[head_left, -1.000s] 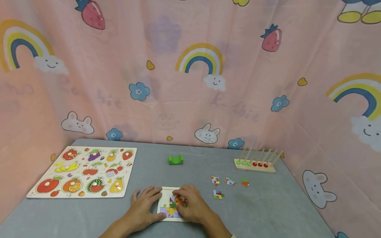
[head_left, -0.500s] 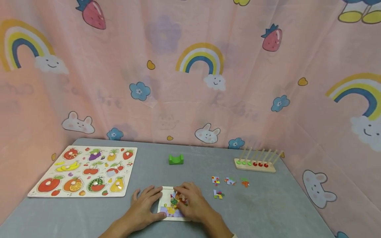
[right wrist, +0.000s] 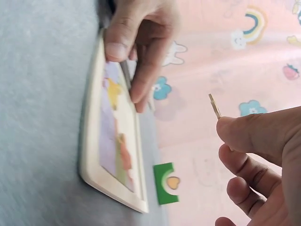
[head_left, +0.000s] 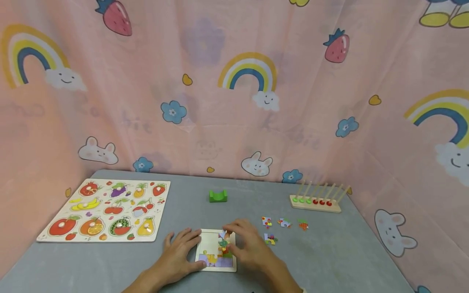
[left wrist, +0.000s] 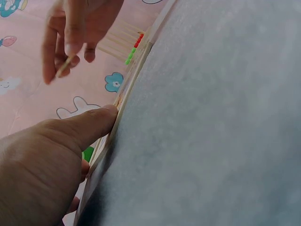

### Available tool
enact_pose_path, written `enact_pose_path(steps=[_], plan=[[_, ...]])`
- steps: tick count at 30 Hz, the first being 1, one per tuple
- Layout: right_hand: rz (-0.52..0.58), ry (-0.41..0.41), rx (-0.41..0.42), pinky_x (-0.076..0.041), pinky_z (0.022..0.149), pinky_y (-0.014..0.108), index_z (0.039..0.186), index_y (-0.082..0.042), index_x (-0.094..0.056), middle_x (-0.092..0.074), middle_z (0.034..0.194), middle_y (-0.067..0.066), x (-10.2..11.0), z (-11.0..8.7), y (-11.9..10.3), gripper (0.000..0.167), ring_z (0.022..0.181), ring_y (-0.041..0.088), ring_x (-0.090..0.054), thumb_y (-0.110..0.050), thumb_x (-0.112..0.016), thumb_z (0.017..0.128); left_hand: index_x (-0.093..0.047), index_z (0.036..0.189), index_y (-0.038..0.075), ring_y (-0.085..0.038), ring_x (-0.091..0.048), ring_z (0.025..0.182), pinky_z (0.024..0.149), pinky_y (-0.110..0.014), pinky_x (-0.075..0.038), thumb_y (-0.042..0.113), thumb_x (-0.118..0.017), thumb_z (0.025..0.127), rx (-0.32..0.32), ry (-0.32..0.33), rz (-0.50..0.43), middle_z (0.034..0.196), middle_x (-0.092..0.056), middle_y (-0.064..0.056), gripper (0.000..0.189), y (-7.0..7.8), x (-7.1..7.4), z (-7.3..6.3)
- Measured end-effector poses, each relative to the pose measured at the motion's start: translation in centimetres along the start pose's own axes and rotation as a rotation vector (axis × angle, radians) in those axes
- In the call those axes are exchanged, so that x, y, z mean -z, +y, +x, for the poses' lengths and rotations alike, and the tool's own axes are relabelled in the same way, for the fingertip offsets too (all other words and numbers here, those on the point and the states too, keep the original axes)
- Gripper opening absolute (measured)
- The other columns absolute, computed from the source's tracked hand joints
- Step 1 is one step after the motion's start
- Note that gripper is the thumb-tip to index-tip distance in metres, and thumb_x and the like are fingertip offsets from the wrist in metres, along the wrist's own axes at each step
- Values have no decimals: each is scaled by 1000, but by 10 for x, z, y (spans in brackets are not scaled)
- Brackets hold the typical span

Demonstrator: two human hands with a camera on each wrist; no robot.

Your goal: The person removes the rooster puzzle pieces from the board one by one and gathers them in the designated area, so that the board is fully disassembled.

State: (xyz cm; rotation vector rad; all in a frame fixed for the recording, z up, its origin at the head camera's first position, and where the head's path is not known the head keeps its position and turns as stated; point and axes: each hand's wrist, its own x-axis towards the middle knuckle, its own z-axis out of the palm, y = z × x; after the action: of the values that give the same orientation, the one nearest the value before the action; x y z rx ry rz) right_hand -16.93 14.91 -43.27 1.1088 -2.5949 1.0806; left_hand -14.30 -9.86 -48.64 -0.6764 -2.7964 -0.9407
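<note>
A small puzzle frame [head_left: 209,242] lies on the grey table, with joined purple, yellow and green pieces along its near side and a bare pale base at upper left. My left hand [head_left: 177,254] rests at its left side, fingers extended along the edge and thumb [left wrist: 96,123] touching the near rim. Above the frame's right part, my right hand [head_left: 253,246] pinches a jigsaw piece [right wrist: 215,106] between thumb and fingers. Both wrist views show this piece edge-on, lifted clear of the frame; its printed face partly shows in the head view.
Several loose jigsaw pieces [head_left: 284,222] lie right of the frame. Behind it stands a green curved block [head_left: 218,196]. A fruit knob puzzle board [head_left: 121,219] lies at left, and a pegged bead rack [head_left: 316,204] stands at back right. A pink printed curtain [head_left: 205,142] surrounds the table.
My right hand has lifted and moved right with the jigsaw piece, uncovering more of the frame's lower right. The left hand has stayed in place on the frame. The view has shifted slightly.
</note>
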Motion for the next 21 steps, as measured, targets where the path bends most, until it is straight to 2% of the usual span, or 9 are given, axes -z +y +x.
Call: enact_pose_path(steps=[5, 9, 16, 21], plan=[[-12, 61, 56, -45, 87, 39, 121, -7, -65, -61, 108, -2, 12, -4, -2, 44, 104, 15, -51, -4, -77, 79, -63, 122, -2, -40, -38, 130, 95, -69, -9, 47, -79, 74, -1, -4, 7, 136, -52, -10, 70, -2, -1, 1], [-19, 98, 82, -45, 85, 37, 121, -8, -65, -60, 107, -3, 20, -9, -1, 44, 102, 14, -51, -3, -77, 79, -63, 122, -3, -40, -38, 129, 95, -68, -8, 44, -80, 75, -5, -1, 1, 136, -52, -11, 69, -1, -1, 1], [-30, 105, 13, -44, 87, 42, 123, -13, -65, -59, 111, -12, 35, -17, 1, 45, 106, 12, -50, -8, -78, 80, -63, 122, -4, -40, -37, 130, 95, -69, -7, 45, -80, 75, -8, -4, -18, 137, -52, -12, 70, 0, 0, 0], [-27, 132, -1, -46, 86, 40, 123, -13, -65, -59, 113, -11, 45, -23, 5, 46, 108, 12, -50, -9, -79, 79, -62, 123, -4, -41, -37, 130, 95, -69, -7, 46, -79, 75, -7, -9, -22, 137, -52, -12, 71, 0, 1, -1]])
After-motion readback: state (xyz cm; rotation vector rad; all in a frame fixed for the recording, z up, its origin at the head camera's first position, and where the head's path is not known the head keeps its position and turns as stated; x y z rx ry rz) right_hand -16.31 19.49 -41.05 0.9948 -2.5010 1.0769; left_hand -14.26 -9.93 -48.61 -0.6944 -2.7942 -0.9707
